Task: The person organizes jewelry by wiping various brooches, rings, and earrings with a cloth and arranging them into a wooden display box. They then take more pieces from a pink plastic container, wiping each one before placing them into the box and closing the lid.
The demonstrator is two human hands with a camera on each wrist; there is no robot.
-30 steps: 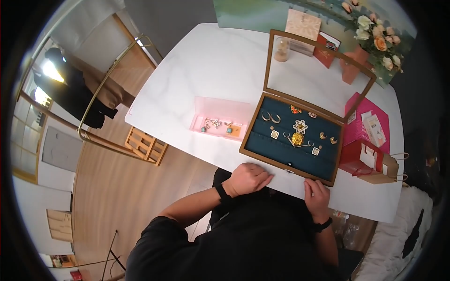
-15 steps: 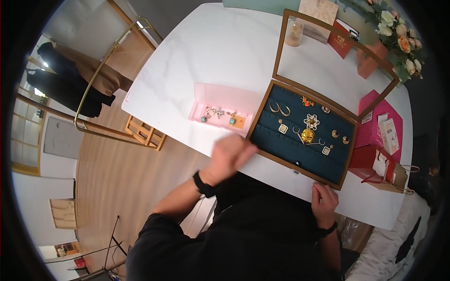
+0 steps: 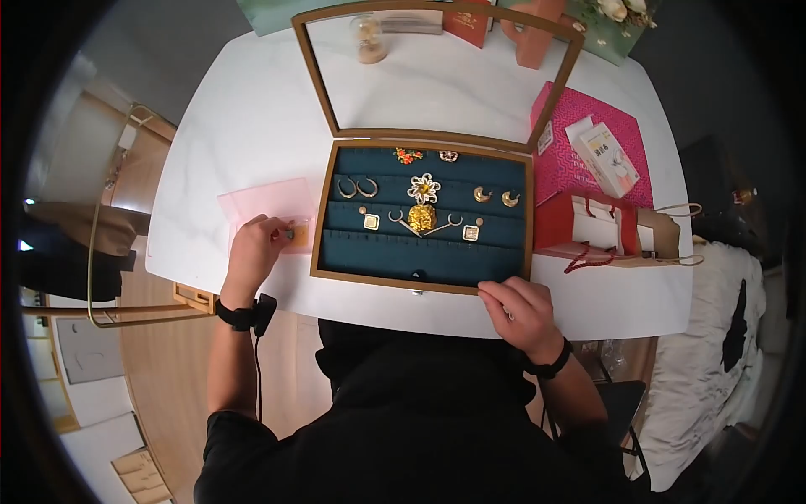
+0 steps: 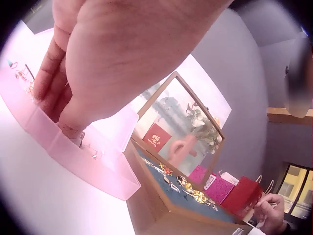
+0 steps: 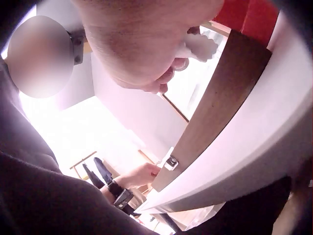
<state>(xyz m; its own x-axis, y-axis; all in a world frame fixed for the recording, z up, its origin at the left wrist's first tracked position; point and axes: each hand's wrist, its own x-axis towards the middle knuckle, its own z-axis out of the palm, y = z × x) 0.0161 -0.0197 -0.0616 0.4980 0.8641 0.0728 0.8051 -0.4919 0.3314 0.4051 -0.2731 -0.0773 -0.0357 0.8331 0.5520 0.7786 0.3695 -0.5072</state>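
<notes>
My left hand [image 3: 252,256] is over the pale pink box [image 3: 256,200], its bent fingertips beside a turquoise-stone earring [image 3: 290,235]. In the left wrist view the thumb and fingers reach inside the pink box [image 4: 73,154]; whether they pinch anything is hidden. The wooden jewellery case [image 3: 420,288] stands with its glass lid raised. On its dark green lining lie hoops [image 3: 366,186], a white flower piece [image 3: 424,188], a gold flower [image 3: 421,217] and square earrings [image 3: 472,232]. With fingers loosely curled, my right hand [image 3: 520,315] rests at the case's front right edge; a small silvery thing shows at its fingers.
Right of the case are a magenta box [image 3: 625,134] with a small white box [image 3: 606,160] on it, and a red bag [image 3: 558,227]. Behind the lid stand a glass dome [image 3: 368,40] and a pink vase [image 3: 535,38]. A clothes rail [image 3: 90,252] stands left.
My left hand has moved from the table's front edge to the pink box. My right hand has stayed near the case's front right corner. The head view has turned, with the case now more central.
</notes>
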